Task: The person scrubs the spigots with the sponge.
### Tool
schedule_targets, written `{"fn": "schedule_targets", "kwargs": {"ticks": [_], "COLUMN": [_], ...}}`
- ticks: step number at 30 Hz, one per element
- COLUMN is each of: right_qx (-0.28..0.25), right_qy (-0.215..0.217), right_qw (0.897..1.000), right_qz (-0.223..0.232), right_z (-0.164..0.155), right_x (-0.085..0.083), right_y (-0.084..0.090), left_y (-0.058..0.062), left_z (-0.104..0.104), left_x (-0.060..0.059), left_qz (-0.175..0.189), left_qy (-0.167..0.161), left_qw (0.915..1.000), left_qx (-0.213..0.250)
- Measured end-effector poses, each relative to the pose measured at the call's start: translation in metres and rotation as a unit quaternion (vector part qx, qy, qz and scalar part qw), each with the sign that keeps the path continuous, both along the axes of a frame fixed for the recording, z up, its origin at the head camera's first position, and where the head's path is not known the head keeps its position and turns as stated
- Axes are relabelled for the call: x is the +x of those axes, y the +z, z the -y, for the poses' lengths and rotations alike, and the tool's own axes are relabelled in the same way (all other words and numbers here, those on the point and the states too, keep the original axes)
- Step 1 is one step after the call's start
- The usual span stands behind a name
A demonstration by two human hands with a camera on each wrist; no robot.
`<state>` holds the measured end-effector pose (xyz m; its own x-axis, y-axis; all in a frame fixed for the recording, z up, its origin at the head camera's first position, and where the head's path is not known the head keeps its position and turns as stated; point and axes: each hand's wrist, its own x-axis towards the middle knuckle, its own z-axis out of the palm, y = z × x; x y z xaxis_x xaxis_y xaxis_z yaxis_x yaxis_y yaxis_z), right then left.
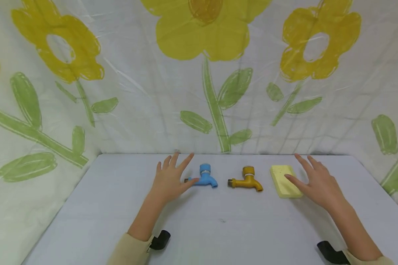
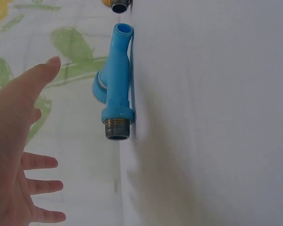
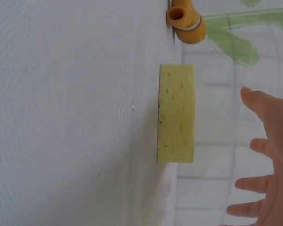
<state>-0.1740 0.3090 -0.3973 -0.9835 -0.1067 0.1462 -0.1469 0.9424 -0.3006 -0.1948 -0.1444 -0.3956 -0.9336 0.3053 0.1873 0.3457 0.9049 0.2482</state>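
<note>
Reach stage: left hand (image 1: 168,181) spread beside blue tap (image 1: 205,176), right hand (image 1: 318,181) spread over sponge (image 1: 284,180); neither grips yet, closing fingers likely next.

Just past the left hand's (image 1: 170,181) spread fingers (image 1: 185,162) lies the blue tap (image 1: 205,176), blocking that side. The yellow sponge (image 1: 284,180) lies under the right hand's (image 1: 318,182) fingers (image 1: 302,162). Between them the yellow tap (image 1: 247,179) narrows the gap; the table (image 1: 219,228) nearer the wrists is bare.
</note>
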Motion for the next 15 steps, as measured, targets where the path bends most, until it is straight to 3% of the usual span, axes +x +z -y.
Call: {"fn": "schedule_targets", "kwargs": {"ticks": [15], "right_qx": [-0.052], "right_qy": [0.033], "right_qw": [0.998], "right_qz": [0.013], "right_z": [0.015], "right_x": [-0.011], "right_y": [0.001], "left_y": [0.005], "left_z": [-0.051], "left_x": [-0.002], "left_qz": [-0.043], "left_qy": [-0.046], "left_qw": [0.998], "left_qx": [0.001]}}
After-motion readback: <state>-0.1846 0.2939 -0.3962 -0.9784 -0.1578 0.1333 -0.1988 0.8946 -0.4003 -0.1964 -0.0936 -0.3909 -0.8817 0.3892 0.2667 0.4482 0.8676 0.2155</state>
